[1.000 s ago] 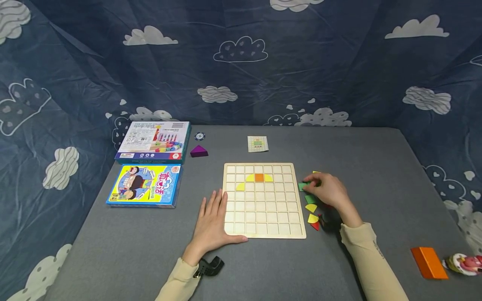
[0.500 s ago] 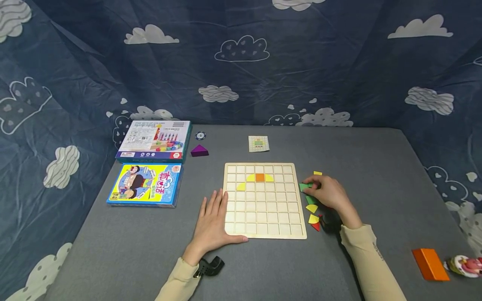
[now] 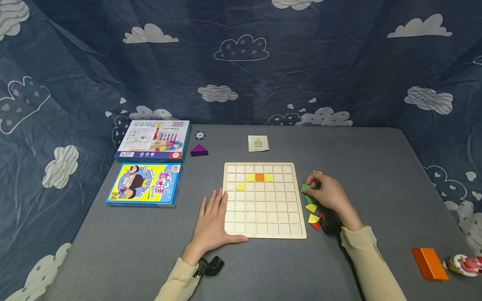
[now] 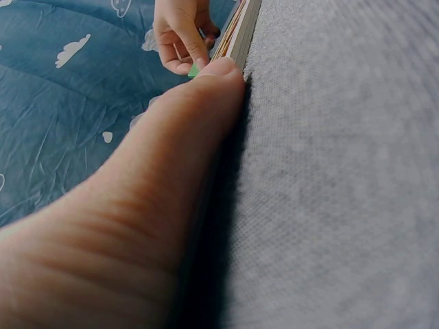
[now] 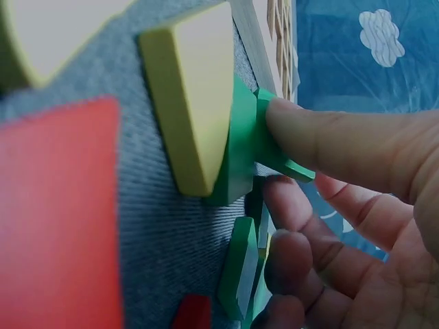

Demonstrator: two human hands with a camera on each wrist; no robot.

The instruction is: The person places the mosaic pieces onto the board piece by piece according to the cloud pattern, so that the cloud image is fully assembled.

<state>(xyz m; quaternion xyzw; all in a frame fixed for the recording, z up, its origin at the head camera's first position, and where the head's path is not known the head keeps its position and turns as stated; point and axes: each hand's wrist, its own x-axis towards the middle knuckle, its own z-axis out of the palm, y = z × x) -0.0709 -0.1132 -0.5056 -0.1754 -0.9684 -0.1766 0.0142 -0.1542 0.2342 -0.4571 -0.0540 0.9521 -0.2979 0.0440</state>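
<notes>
My right hand (image 3: 328,193) pinches a green piece (image 3: 305,187) off the loose pile just beside the grid board's (image 3: 263,234) right edge, thumb on top for a lift. My left hand (image 3: 212,221) lies flat, fingers straight, on the board's near-left corner, likely steadying it.

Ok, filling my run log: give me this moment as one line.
left hand: flat on grid board | right hand: pinches green piece beside board | board: orange square

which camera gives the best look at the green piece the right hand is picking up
The right wrist view: the green piece fills the frame's middle, pinched under the right hand thumb. The head view shows it as a small patch beside the wooden board. The left wrist view catches only a green sliver.
</notes>
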